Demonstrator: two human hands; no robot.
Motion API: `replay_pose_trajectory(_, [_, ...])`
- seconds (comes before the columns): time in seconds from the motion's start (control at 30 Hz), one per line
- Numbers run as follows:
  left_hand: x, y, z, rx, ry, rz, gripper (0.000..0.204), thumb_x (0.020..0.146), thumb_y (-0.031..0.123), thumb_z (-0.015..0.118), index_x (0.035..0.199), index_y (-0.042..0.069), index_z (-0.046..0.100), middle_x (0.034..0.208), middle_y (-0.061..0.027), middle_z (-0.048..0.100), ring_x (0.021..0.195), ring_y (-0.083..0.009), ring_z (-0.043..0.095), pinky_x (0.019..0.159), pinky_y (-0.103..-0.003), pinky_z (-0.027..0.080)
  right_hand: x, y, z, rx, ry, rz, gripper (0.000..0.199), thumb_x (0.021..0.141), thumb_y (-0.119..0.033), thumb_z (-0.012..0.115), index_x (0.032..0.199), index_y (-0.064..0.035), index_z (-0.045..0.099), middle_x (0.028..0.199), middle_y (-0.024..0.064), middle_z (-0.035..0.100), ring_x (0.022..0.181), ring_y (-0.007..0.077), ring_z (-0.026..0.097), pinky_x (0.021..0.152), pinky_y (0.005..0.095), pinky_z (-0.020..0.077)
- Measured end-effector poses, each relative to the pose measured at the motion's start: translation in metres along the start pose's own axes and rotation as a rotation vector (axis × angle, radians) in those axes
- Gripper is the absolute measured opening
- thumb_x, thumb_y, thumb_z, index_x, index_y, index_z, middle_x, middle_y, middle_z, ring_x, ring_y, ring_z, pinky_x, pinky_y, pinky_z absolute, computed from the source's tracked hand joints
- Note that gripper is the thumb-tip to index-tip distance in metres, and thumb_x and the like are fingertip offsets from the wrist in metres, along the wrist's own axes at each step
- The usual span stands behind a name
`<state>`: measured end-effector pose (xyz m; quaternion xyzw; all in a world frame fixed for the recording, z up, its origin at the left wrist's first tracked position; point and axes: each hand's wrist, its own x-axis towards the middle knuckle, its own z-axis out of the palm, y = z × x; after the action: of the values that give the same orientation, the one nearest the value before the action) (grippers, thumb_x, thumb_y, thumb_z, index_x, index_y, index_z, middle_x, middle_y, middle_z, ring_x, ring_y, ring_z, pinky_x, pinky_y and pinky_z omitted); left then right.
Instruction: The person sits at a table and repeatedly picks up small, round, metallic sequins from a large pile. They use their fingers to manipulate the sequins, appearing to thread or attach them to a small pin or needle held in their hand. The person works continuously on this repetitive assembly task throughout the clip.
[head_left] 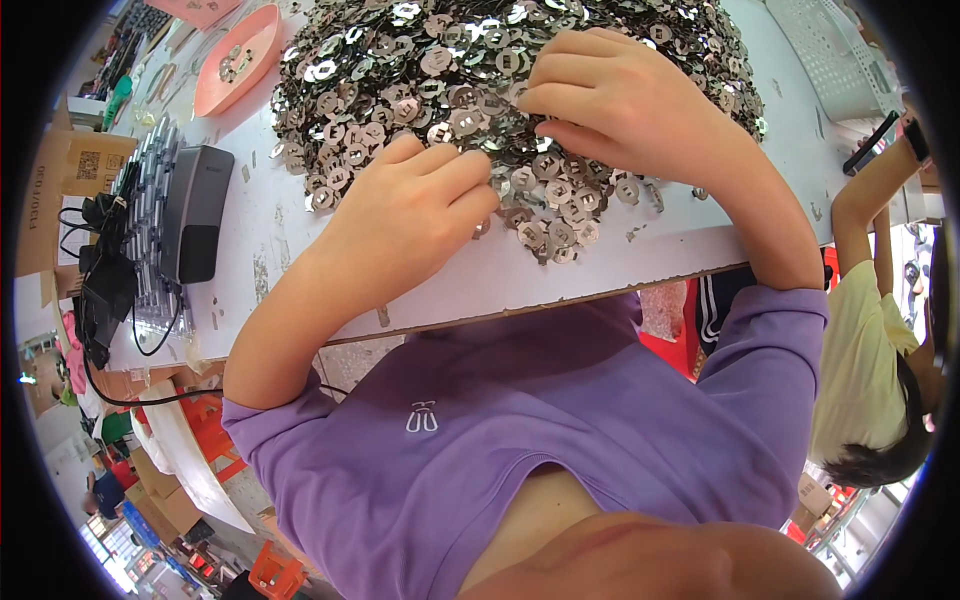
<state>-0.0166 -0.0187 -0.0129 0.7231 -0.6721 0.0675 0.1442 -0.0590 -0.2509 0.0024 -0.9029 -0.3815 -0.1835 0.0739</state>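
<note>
A large heap of small, shiny, round metal discs with cut-out centres is spread across the upper middle of the frame.

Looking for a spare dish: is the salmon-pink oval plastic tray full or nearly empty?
Nearly empty: the salmon-pink oval plastic tray holds only a few small metal pieces; most of its floor is bare.

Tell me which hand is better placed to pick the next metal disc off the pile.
Probably the right hand: it rests on the pile of metal discs with fingertips curled into them. The left hand sits at the pile's near edge, fingers folded, over fewer discs.
</note>
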Motion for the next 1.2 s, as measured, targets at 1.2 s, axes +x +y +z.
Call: replay_pose_trajectory(1.2, [0.0,-0.006,-0.013,0.154,0.507,0.245,0.018,0.054,0.008,0.063,0.069,0.007,0.055,0.075,-0.0015,0.049,0.063,-0.0156,0.051,0.054,-0.028,0.038,0.01,-0.031,0.017,0.452,0.141,-0.03,0.019,0.078,-0.018,0.065,0.088,-0.0034,0.058,0.081,0.0069,0.055,0.08,0.0257,0.054,0.07,0.0369,0.0456])
